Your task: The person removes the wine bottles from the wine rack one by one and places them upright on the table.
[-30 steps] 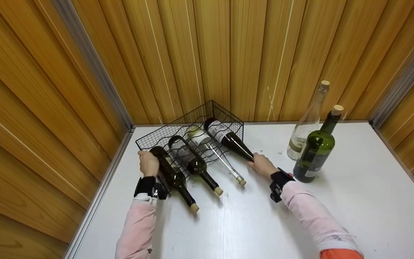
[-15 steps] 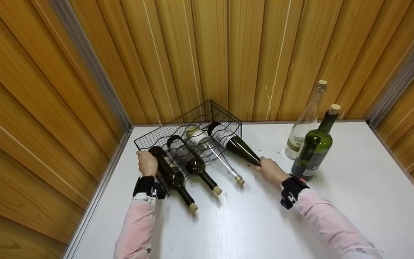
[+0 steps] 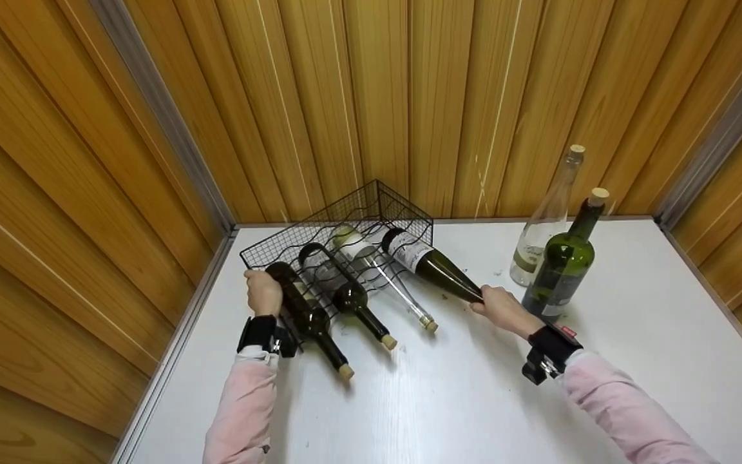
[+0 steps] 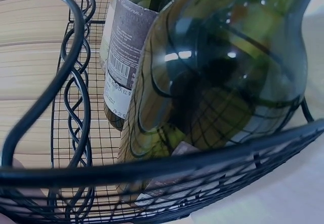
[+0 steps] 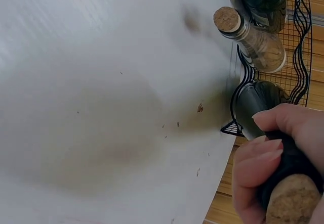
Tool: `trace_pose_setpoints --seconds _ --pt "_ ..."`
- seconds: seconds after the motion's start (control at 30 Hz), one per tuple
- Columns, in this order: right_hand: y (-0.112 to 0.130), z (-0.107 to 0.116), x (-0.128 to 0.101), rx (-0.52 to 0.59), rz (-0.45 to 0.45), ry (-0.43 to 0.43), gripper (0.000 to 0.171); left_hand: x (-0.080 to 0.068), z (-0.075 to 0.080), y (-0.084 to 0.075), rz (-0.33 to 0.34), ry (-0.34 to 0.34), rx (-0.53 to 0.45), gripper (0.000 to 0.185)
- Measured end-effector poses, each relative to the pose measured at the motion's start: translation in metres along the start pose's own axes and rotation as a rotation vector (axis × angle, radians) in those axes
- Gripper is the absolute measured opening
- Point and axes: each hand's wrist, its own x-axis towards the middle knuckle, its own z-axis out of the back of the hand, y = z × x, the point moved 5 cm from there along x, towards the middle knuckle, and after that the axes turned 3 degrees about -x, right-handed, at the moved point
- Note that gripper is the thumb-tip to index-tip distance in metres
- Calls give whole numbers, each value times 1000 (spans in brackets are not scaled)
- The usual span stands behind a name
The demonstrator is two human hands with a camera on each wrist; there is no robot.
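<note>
My right hand (image 3: 505, 308) grips the neck of a dark green wine bottle (image 3: 438, 267) with a white label. Its base end still lies in the right part of a black wire wine rack (image 3: 319, 230); its cork (image 5: 293, 201) shows in the right wrist view. At the rack's left end my left hand (image 3: 263, 293) holds the wire frame, beside a dark bottle (image 3: 310, 316). A second dark bottle (image 3: 348, 296) and a clear bottle (image 3: 371, 254) lie on the rack between, corks towards me. In the left wrist view the rack's rim (image 4: 167, 166) crosses before green glass; the left fingers are mostly hidden.
On the white table (image 3: 409, 399), right of the rack, stand an upright clear bottle (image 3: 529, 248) and an upright green bottle (image 3: 567, 258), both corked. Wood-panelled walls (image 3: 448, 109) rise behind and at the sides. Small brown crumbs (image 5: 200, 107) lie near the rack.
My right hand has drawn the dark green bottle right and towards me, sliding its base partly out of the rack. The left hand stays on the frame.
</note>
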Motion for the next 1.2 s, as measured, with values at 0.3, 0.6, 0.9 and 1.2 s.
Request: trace_pose_setpoints --seconds 0.3,0.6,0.9,1.2 --pt "1 28 -24 -20 32 7 20 0 1 0 0 -12 -16 24" --pt "12 66 -47 -118 91 32 20 0 1 0 -6 26 -3 26" --pt "22 106 -53 -209 89 144 19 0 2 1 -22 -8 -13 22" --pt "44 148 -40 -388 77 296 18 1 0 1 -17 9 -15 24"
